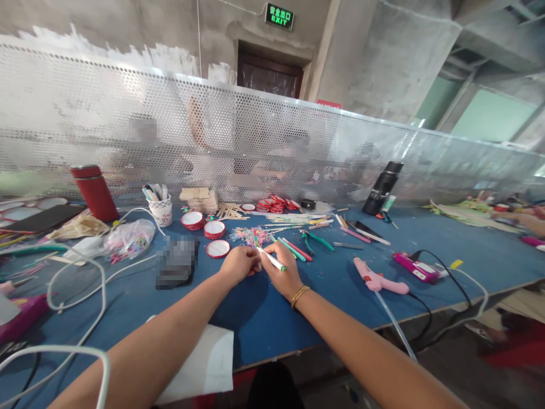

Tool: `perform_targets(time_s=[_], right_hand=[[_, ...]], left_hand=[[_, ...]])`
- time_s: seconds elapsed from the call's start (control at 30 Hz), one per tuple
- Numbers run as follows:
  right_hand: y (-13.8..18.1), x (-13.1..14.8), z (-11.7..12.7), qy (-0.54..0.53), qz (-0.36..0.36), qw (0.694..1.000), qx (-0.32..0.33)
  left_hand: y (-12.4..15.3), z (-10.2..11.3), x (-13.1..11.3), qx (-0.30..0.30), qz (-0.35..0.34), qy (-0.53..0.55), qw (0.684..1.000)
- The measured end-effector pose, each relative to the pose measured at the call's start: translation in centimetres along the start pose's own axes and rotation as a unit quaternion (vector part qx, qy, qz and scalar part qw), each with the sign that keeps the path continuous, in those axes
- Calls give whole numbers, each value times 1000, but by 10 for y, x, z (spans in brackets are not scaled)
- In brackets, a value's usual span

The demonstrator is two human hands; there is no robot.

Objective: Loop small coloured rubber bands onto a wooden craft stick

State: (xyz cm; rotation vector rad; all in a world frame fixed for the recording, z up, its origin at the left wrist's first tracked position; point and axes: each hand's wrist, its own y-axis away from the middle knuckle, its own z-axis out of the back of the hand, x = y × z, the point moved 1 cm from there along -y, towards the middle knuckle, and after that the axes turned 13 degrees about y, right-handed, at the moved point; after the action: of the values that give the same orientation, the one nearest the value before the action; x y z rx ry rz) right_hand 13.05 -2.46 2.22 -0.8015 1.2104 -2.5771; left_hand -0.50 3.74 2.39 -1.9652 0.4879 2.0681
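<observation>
My right hand (284, 267), with a gold bracelet at the wrist, is closed around a white marker pen (275, 260) with a green end. Close beside it, my left hand (242, 266) is pinched around a narrow stick (256, 237) coloured green and red, whose lower part the fingers hide. The pen's tip meets the area by the left fingertips; whether it touches the stick I cannot tell. Just beyond the hands lies a pile of thin pastel strands (244, 234). Several markers (298, 250) rest right of my right hand, near green-handled pliers (319, 241).
Round red-rimmed pieces (218, 248) and a blurred dark phone (176, 264) lie to the left. A paper cup of pens (160, 211) and a red flask (94, 194) stand behind. A pink glue gun (378, 278), its cord and a black flask (382, 190) are at right.
</observation>
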Motion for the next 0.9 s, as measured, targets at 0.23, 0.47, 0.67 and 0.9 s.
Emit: perform_targets(time_s=[0.23,0.47,0.67,0.9], right_hand=[[0,-2,0,5,-11,1000,-5],[-1,-3,0,23,-36,999,-18],[-1,-1,0,9,-21,1000,-8],[0,0,0,10,-13,1000,2]], left_hand=[[0,0,0,1,5,14,1000],[0,-1,0,-1,10,33,999],[-1,-1,0,-11,17,32,999],[0,-1,0,-11,18,29,999]])
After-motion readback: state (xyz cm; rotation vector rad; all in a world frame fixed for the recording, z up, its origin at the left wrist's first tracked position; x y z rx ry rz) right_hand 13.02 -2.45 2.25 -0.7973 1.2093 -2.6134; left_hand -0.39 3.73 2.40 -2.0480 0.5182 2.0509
